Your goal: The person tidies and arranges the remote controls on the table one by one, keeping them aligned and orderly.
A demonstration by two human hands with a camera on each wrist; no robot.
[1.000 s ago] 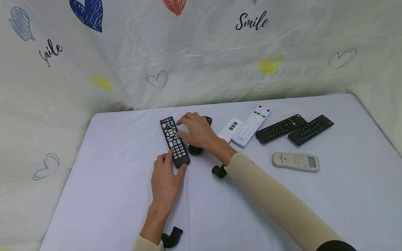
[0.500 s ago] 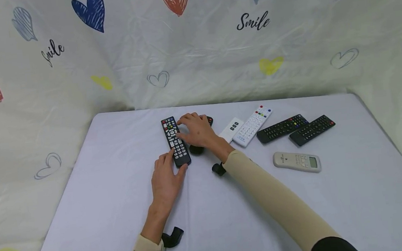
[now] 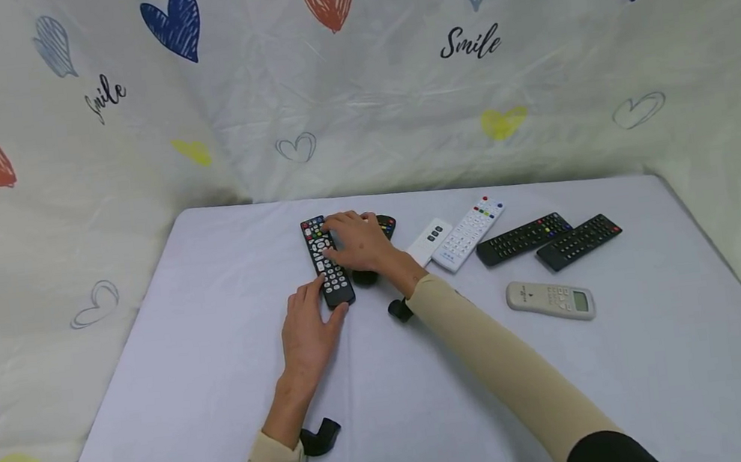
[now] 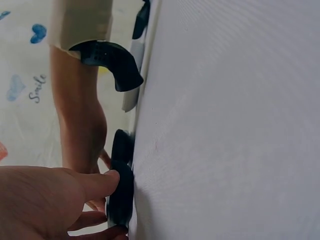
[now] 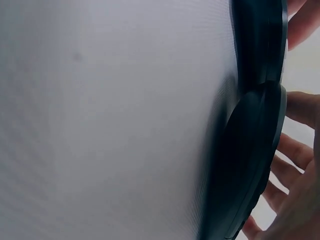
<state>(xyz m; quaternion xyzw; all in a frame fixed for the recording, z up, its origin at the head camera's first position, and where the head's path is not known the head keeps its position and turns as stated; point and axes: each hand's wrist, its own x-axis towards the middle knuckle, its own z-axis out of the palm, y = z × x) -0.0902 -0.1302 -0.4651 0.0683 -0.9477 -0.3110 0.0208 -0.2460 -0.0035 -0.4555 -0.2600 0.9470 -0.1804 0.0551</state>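
Note:
A long black remote control [image 3: 316, 247] with coloured top buttons lies on the white-covered table. My left hand [image 3: 307, 335] pinches its near end, the thumb at the bottom corner and the fingers along the left edge. In the left wrist view, the thumb of my left hand [image 4: 45, 200] presses the dark end of that remote. My right hand [image 3: 365, 243] reaches across, index finger and thumb touching the remote's upper face and right side. Under the right palm lies a second black remote [image 3: 386, 226], partly hidden; its dark rounded underside [image 5: 245, 165] is close in the right wrist view.
To the right are a small white remote [image 3: 427, 242], a longer white remote [image 3: 468, 236] and two black remotes, one [image 3: 523, 237] beside the other [image 3: 578, 242]. Nearer me lies a beige remote [image 3: 549, 300] with a small screen. A heart-printed curtain [image 3: 385, 116] hangs behind the table.
My right hand's fingers have shifted slightly left, further onto the black remote's face. The left hand keeps its hold. The head view has turned a little, so everything appears slightly further right.

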